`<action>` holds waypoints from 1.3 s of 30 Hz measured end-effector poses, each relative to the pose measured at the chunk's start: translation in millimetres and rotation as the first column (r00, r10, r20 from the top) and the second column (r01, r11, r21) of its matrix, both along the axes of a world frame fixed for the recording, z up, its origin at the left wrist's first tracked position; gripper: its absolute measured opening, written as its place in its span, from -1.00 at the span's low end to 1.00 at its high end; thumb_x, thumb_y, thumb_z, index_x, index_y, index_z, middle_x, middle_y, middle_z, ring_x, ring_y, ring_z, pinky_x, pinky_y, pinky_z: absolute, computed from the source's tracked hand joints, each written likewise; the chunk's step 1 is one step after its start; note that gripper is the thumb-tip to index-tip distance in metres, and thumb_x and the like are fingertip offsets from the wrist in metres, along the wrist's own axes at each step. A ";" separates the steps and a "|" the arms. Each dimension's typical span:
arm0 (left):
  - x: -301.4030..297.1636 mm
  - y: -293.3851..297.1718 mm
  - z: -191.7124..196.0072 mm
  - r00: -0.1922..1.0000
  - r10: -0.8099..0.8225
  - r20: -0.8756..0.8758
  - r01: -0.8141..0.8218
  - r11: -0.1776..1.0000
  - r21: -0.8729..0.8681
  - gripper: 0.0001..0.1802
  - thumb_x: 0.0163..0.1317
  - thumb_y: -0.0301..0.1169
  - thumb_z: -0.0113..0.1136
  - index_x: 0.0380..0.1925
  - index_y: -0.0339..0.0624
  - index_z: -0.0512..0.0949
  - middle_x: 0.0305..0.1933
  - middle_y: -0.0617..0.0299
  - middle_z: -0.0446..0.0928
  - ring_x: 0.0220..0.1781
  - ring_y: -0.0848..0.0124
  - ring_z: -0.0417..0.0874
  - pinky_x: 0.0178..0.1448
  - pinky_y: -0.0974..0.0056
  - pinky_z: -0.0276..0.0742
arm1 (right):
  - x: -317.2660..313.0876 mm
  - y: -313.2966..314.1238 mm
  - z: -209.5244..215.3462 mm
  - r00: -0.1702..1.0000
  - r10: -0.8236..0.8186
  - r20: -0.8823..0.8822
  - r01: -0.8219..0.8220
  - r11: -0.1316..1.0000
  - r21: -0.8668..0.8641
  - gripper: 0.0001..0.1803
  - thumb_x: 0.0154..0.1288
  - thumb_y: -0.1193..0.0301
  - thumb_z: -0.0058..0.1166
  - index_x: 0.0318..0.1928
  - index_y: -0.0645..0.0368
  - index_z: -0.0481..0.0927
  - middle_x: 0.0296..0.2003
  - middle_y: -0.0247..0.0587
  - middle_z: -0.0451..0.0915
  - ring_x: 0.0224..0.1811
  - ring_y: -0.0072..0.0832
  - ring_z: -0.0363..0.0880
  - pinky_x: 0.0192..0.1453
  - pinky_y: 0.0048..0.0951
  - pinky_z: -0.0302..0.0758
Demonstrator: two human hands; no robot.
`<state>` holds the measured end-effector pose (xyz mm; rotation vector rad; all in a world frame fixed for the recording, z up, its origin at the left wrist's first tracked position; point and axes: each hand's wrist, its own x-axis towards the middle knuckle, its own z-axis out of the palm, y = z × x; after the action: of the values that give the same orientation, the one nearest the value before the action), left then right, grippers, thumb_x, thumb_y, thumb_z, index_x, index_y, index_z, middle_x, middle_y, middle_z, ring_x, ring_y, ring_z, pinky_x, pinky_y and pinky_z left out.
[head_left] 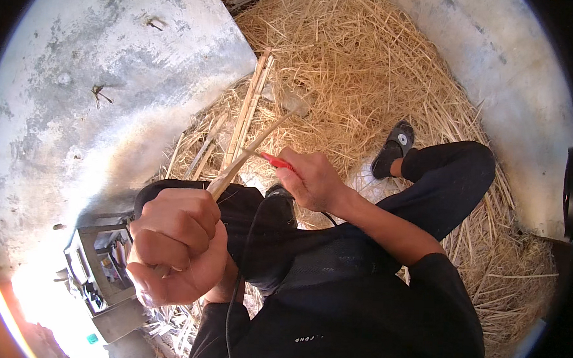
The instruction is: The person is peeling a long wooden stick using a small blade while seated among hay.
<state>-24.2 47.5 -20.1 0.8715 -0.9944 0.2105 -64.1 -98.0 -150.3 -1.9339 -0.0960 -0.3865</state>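
Note:
My left hand point(178, 244) is closed in a fist around the near end of a long pale split-wood strip point(226, 176), which looks like bamboo and points up and away to the right. In my right hand point(315, 180) is a small knife point(276, 161) with a red handle. Its thin blade lies against the strip about midway along. The strip's far end tapers over the straw. Fingers of the left hand hide the strip's near end.
Straw-like shavings point(355, 60) cover the floor. Several longer split strips point(244, 113) lean beyond my left hand. A pale wall point(112, 62) stands at left, another point(502, 73) at right. A dark cord point(248, 241) hangs across my lap; a boxy shelf point(97, 260) holds small items.

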 end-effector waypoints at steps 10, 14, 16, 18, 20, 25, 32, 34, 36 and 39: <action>-3.0 2.1 1.0 0.979 0.178 -0.103 -0.179 0.984 -0.001 -0.50 0.34 -0.12 -0.37 -0.80 0.00 0.07 -0.88 0.39 -0.06 -0.85 0.59 -0.19 -0.74 0.41 -0.24 | 10.5 0.8 -10.3 0.987 -0.003 -0.159 0.015 0.997 0.073 -0.70 0.35 0.30 -0.20 -0.33 0.30 0.45 -0.66 0.11 0.43 -0.60 -0.03 0.46 -0.51 -0.15 0.30; -3.8 0.5 0.1 0.985 0.143 -0.100 -0.143 0.990 -0.002 -0.48 0.36 -0.08 -0.44 -0.76 -0.05 0.11 -0.89 0.33 0.01 -0.86 0.55 -0.12 -0.75 0.40 -0.15 | 6.9 11.2 -38.9 0.988 -0.038 -0.152 0.037 0.999 -0.010 -0.71 0.36 0.30 -0.20 -0.33 0.30 0.43 -0.68 0.08 0.40 -0.65 -0.02 0.41 -0.56 -0.16 0.26; -8.5 -3.9 0.4 0.966 0.219 -0.139 -0.223 0.975 -0.015 -0.48 0.36 -0.07 -0.41 -0.77 -0.02 0.08 -0.87 0.36 -0.04 -0.82 0.56 -0.16 -0.71 0.39 -0.18 | 16.5 5.3 -74.8 0.923 -0.158 -0.351 0.166 0.986 -0.007 -0.65 0.39 0.24 -0.24 -0.34 0.31 0.42 -0.69 0.08 0.39 -0.65 -0.05 0.41 -0.53 -0.16 0.27; -14.3 -16.8 1.0 0.915 0.349 -0.203 -0.360 0.933 -0.020 -0.48 0.35 -0.06 -0.34 -0.79 0.03 0.03 -0.84 0.42 -0.13 -0.77 0.58 -0.21 -0.65 0.40 -0.25 | 18.3 -4.6 -83.4 0.878 -0.163 -0.450 0.189 0.982 0.012 -0.62 0.40 0.21 -0.26 -0.34 0.32 0.41 -0.69 0.08 0.38 -0.65 -0.08 0.39 -0.51 -0.17 0.27; -12.0 -12.5 4.3 0.883 0.410 -0.229 -0.428 0.903 -0.034 -0.49 0.35 -0.03 -0.36 -0.76 0.02 0.05 -0.80 0.41 -0.11 -0.74 0.57 -0.18 -0.62 0.40 -0.21 | 17.4 10.0 -51.2 0.932 -0.100 -0.348 0.150 0.982 0.118 -0.69 0.38 0.25 -0.22 -0.24 0.29 0.40 -0.67 0.01 0.39 -0.64 -0.16 0.36 -0.47 -0.21 0.28; -6.7 -16.8 2.3 0.835 0.523 -0.173 -0.538 0.841 -0.054 -0.49 0.36 0.04 -0.45 -0.68 0.00 0.06 -0.72 0.37 -0.06 -0.69 0.54 -0.11 -0.57 0.41 -0.15 | 4.2 23.1 -31.2 0.996 -0.048 0.077 0.036 0.989 0.143 -0.71 0.36 0.29 -0.17 -0.06 0.25 0.35 -0.61 -0.02 0.43 -0.57 -0.08 0.43 -0.43 -0.18 0.31; -3.2 -17.7 -6.7 0.861 0.500 -0.094 -0.507 0.858 -0.084 -0.46 0.34 0.13 -0.53 -0.59 -0.06 0.08 -0.73 0.30 0.00 -0.75 0.51 -0.04 -0.68 0.43 -0.07 | -0.6 8.5 -33.4 0.943 -0.106 -0.316 0.111 0.994 -0.002 -0.72 0.38 0.28 -0.22 -0.12 0.26 0.37 -0.66 0.12 0.40 -0.56 0.04 0.45 -0.47 -0.10 0.30; -3.8 -15.7 -6.8 0.871 0.479 -0.105 -0.489 0.864 -0.116 -0.43 0.33 0.17 -0.53 -0.56 -0.08 0.09 -0.75 0.28 0.02 -0.79 0.52 -0.03 -0.73 0.45 -0.07 | -10.0 18.1 -9.5 0.986 -0.008 -0.166 0.021 0.996 0.082 -0.73 0.39 0.29 -0.24 -0.18 0.27 0.37 -0.66 0.13 0.41 -0.56 0.06 0.45 -0.47 -0.10 0.31; -3.8 -20.0 -7.4 0.872 0.472 -0.127 -0.486 0.867 -0.115 -0.43 0.32 0.19 -0.52 -0.55 -0.07 0.10 -0.75 0.30 0.00 -0.81 0.54 -0.07 -0.75 0.47 -0.12 | -13.8 21.3 -10.5 0.988 -0.004 -0.152 0.016 0.997 0.074 -0.74 0.39 0.29 -0.25 -0.24 0.27 0.36 -0.67 0.13 0.40 -0.58 0.06 0.44 -0.49 -0.11 0.31; 0.6 -16.2 -10.0 0.824 0.547 -0.144 -0.565 0.810 -0.155 -0.42 0.30 0.22 -0.49 -0.56 -0.04 0.09 -0.77 0.34 -0.05 -0.82 0.59 -0.14 -0.76 0.49 -0.19 | 0.8 14.5 -53.4 0.968 -0.184 -0.171 0.162 0.977 -0.136 -0.73 0.38 0.31 -0.25 -0.34 0.28 0.32 -0.74 0.11 0.35 -0.70 0.01 0.39 -0.59 -0.11 0.29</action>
<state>-23.6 31.4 -30.0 0.9693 -0.5926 0.7524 -63.3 -83.5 -203.7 -2.0963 0.1747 -0.3222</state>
